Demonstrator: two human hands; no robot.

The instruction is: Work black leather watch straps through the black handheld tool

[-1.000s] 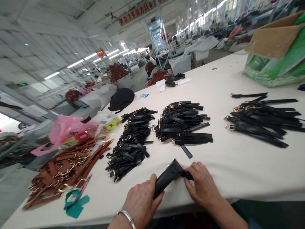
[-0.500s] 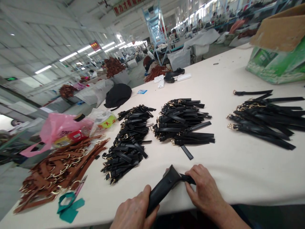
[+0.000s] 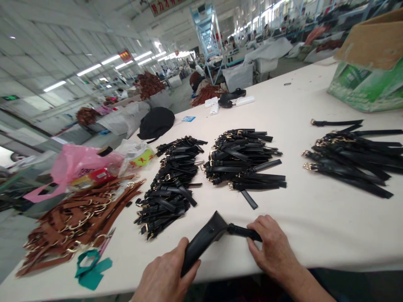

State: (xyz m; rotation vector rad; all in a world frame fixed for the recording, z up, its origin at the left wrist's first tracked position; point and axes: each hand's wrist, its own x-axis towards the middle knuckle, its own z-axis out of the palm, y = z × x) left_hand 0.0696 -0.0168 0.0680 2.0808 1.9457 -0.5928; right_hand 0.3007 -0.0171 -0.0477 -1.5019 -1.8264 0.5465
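I am gripping the wide black leather piece (image 3: 203, 241) with my left hand (image 3: 166, 274), my fingers closing around its lower end at the near edge of the worktop (image 3: 315, 226). The piece is tilting up and away from me, its far end lifted off the cloth. My right hand (image 3: 272, 249) is pinching the narrow black strap (image 3: 239, 230) that is running out of that raised end, with my fingertips pressing it down onto the worktop just beside the piece.

Past my hands, three heaps of black buckled straps are lying in a row: a left heap (image 3: 171, 184), a middle heap (image 3: 242, 161) and a right heap (image 3: 349, 159), each set apart from the next. Towards the left edge, a pile of brown straps (image 3: 75, 222) is spreading out beside a pink bag (image 3: 78, 165). A green cardboard box (image 3: 368, 79) is sitting near the far right corner.
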